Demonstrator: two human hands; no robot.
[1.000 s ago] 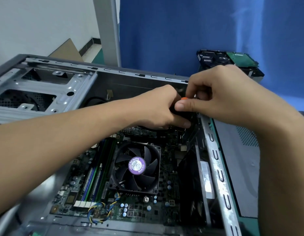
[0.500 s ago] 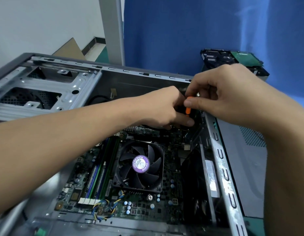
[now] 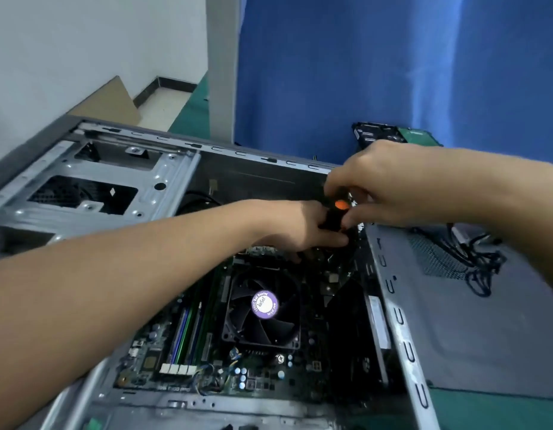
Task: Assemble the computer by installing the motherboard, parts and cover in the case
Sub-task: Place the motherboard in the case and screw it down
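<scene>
An open grey computer case (image 3: 120, 193) lies on its side with the green motherboard (image 3: 263, 377) inside. A black CPU fan (image 3: 264, 305) with a purple label sits at the board's middle. At the case's far right corner, my right hand (image 3: 390, 184) pinches the top of a black screwdriver with an orange cap (image 3: 339, 212). My left hand (image 3: 297, 225) reaches in beneath it and closes around the screwdriver's lower part. The tip is hidden behind my fingers.
Memory sticks (image 3: 188, 333) stand left of the fan. The grey side cover (image 3: 473, 321) lies to the right with black cables (image 3: 480, 259) on it. A hard drive (image 3: 390, 133) rests behind my right hand, in front of a blue curtain (image 3: 393, 66). Cardboard (image 3: 110, 103) leans at the wall.
Both hands stay at the same corner on the screwdriver. My right-hand fingers have shifted on the handle, so more of the orange cap shows. The view has tilted slightly.
</scene>
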